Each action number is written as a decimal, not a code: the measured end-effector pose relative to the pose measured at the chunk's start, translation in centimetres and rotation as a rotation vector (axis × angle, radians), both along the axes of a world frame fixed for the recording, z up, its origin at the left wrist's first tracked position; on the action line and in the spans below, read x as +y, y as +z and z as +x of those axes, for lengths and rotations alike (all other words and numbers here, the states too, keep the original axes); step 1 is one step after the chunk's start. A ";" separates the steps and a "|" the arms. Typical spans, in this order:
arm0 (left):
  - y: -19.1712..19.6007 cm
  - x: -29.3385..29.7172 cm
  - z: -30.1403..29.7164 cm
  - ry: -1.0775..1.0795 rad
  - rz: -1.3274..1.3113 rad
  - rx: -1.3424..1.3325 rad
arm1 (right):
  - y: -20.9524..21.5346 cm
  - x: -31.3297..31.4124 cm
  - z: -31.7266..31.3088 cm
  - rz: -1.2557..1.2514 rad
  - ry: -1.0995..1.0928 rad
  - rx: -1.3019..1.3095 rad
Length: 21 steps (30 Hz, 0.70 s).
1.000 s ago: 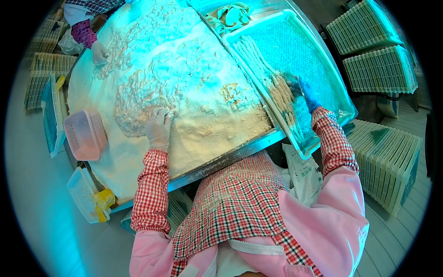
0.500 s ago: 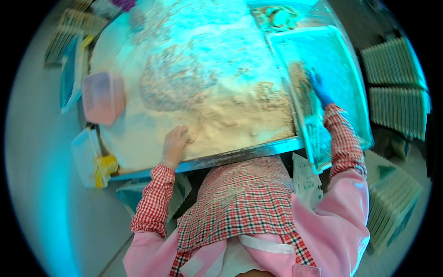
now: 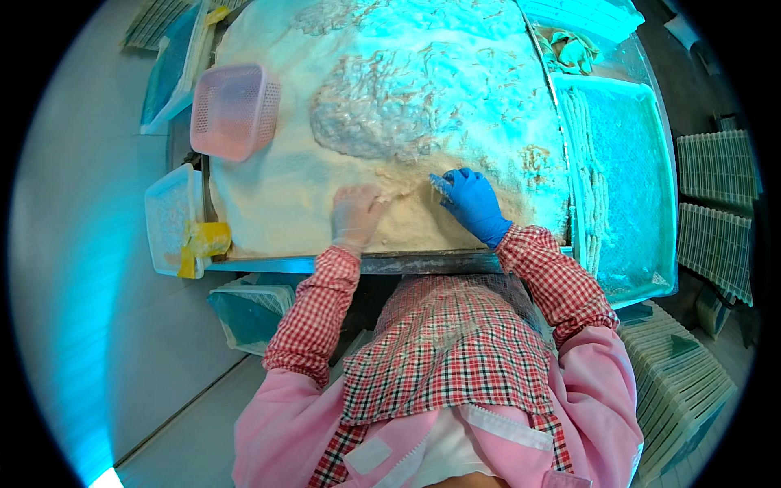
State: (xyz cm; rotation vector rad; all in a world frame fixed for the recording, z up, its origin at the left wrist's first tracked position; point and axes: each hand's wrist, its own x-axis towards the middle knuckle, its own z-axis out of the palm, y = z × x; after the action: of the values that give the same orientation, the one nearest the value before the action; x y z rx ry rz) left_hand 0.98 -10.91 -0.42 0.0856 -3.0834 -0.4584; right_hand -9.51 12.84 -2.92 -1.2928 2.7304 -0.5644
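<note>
My left hand, in a thin translucent glove, has its fingers closed on the end of a pale, powder-coated strip. The strip lies on the powdered table and stretches toward my right hand. That hand wears a blue glove; its fingers are curled together with powder on the tips, and what they pinch is hidden. Just beyond both hands rests a heap of wet, shiny, whitish pieces. To the right stands a turquoise-lit tray with long pale strips laid along its left side.
A pink perforated basket sits at the table's left edge. Below it is a white tub with yellow tape. Stacked slatted trays stand at the right. A crumpled cloth lies beyond the turquoise tray.
My right hand has moved left out of the turquoise tray to the powder beside my left hand. The left fingers now hold a strip end. The whole view has shifted.
</note>
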 end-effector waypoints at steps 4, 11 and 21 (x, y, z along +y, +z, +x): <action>2.9 -4.8 2.0 -0.197 -0.088 0.037 | 0.6 -2.8 0.6 -0.112 0.030 0.054; -1.4 -7.8 5.3 0.355 0.053 -0.112 | -1.0 -8.5 3.3 -0.132 0.149 0.252; 4.1 -6.2 5.3 0.543 0.867 -0.119 | 1.0 -1.7 1.3 -0.141 -0.042 0.072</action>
State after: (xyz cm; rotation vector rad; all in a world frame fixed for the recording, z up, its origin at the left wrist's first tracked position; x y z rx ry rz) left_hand 6.31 -17.06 3.64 0.9344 -2.5226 -1.6968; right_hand -8.21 11.09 -1.88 -1.3116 2.8279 -0.7404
